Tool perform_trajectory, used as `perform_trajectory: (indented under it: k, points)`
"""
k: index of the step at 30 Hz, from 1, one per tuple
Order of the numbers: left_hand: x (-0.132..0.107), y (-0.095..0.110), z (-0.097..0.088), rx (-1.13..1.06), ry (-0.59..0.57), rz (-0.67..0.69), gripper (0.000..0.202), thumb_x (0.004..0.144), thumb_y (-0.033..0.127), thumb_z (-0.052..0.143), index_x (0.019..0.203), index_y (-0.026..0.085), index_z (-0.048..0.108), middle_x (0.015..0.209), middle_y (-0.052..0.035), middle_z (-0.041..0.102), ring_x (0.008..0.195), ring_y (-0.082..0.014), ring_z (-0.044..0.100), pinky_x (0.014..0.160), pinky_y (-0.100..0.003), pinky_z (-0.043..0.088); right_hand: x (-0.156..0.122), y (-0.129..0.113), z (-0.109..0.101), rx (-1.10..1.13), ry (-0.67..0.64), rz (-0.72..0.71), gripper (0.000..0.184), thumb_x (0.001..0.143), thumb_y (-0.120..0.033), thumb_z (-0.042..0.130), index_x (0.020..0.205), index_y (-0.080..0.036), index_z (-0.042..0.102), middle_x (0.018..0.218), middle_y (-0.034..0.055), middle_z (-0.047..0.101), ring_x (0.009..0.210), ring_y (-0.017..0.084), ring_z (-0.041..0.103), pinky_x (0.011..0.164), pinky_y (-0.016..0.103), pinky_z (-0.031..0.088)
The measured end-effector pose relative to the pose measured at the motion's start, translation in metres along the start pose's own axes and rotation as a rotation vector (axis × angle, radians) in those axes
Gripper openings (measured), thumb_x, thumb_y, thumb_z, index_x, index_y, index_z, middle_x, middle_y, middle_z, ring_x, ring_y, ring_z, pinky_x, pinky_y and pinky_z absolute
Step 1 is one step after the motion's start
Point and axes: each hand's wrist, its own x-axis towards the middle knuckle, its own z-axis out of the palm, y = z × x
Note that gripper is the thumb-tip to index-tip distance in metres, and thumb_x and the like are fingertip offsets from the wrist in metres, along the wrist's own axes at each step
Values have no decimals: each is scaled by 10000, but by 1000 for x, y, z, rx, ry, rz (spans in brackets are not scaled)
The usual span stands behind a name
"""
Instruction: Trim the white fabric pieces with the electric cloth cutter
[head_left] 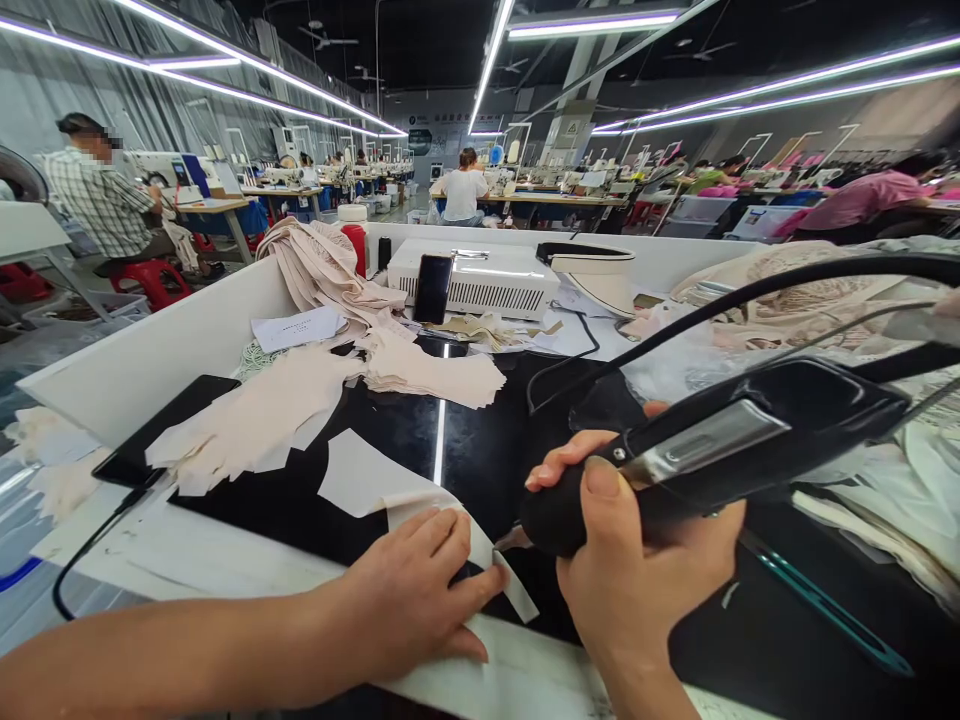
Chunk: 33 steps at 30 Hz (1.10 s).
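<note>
My right hand [637,560] is wrapped round a black corded hand tool [720,450] whose tip points down at a pale fabric piece [375,480] lying on the glossy black worktop [480,450]. My left hand [412,590] lies flat with fingers stretched out, pressing that fabric down just left of the tool's tip. A narrow strip of the fabric [517,590] sticks out between the two hands. The tool's black cable [750,300] arcs up and to the right.
Stacks of beige cut fabric [315,400] cover the left of the worktop, with a phone [433,288] leaning on a white box [480,275] behind. White partition walls [150,350] ring the bench. Other people sit at sewing tables beyond. A teal pen-like stick [825,605] lies at right.
</note>
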Motion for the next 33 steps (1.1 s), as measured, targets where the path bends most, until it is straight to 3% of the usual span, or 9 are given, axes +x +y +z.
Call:
perform_trajectory:
  k: [7, 10, 17, 22, 33]
  points:
    - [1, -7, -4, -42, 11, 27, 695, 1249, 768, 781, 1639, 194, 754, 1466, -198, 862, 1378, -350, 845, 1236, -438, 687, 6, 5, 9, 71, 19, -12, 643, 846, -586, 1175, 1246, -297, 762, 835, -75, 782, 588, 194, 694, 556, 358, 641]
    - [0, -10, -2, -84, -7, 27, 731, 1227, 768, 822, 1686, 205, 745, 1488, -207, 847, 1361, -358, 829, 1228, -460, 689, 6, 9, 12, 58, -30, -9, 588, 887, -589, 1152, 1210, -296, 757, 835, -81, 779, 576, 178, 695, 558, 347, 655]
    - [-5, -26, 4, -122, 89, 92, 670, 1230, 765, 818, 1647, 241, 804, 1503, -182, 821, 1414, -348, 809, 1376, -479, 620, 2, 10, 11, 7, -43, -36, 545, 944, -609, 1126, 1109, -286, 720, 837, -64, 777, 582, 167, 696, 563, 334, 658]
    - [-9, -38, -1, -186, 65, 109, 588, 1289, 679, 781, 1708, 267, 795, 1502, -163, 838, 1427, -329, 825, 1395, -479, 624, -5, 5, 11, 17, -24, -42, 523, 934, -541, 1149, 1073, -281, 717, 843, -62, 794, 590, 170, 709, 564, 336, 668]
    - [-20, -32, -4, -191, 30, 30, 630, 1285, 722, 761, 1715, 263, 807, 1757, -236, 783, 1595, -382, 795, 1438, -531, 620, -7, -3, 14, 7, 1, -61, 608, 909, -501, 1173, 1275, -273, 745, 830, -51, 824, 552, 212, 722, 528, 369, 653]
